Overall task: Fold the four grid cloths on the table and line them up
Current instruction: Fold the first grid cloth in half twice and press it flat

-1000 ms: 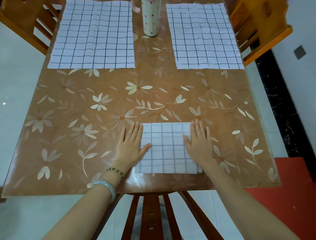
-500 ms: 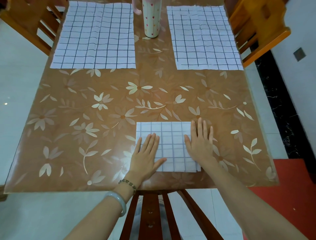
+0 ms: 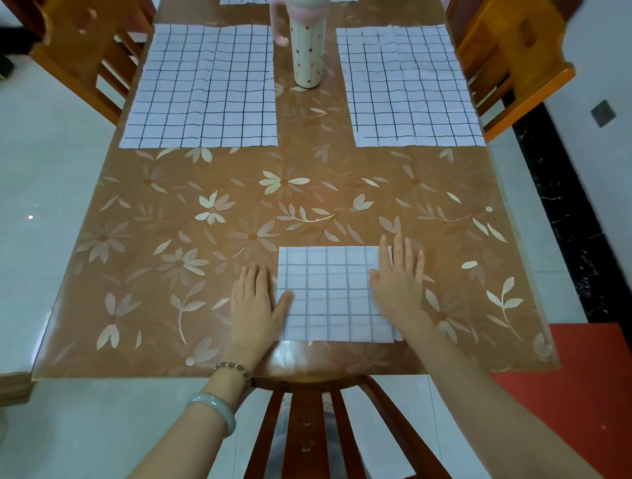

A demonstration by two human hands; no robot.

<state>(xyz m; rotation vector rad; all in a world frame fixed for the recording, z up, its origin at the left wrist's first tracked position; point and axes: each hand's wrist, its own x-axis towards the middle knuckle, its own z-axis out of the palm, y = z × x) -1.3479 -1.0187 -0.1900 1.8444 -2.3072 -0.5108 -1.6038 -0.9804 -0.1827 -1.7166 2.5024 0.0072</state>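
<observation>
A folded white grid cloth [image 3: 333,294] lies near the table's front edge. My left hand [image 3: 254,304] lies flat beside its left edge, thumb resting on the cloth. My right hand [image 3: 400,277] presses flat on its right edge with straight fingers. Two unfolded grid cloths lie spread out further back, one at the left [image 3: 201,89] and one at the right [image 3: 410,89]. The edge of a further cloth [image 3: 242,1] shows at the very top of the frame.
A tall cream tumbler with hearts and a pink handle [image 3: 306,51] stands between the two far cloths. The table [image 3: 205,212] has a brown floral cover. Wooden chairs stand at the left [image 3: 85,58], the right [image 3: 513,61] and the front [image 3: 328,427].
My left hand slid from on top of the folded cloth leftward to its left edge. The view tilted, showing more of the table's far end. My right hand stays on the right edge.
</observation>
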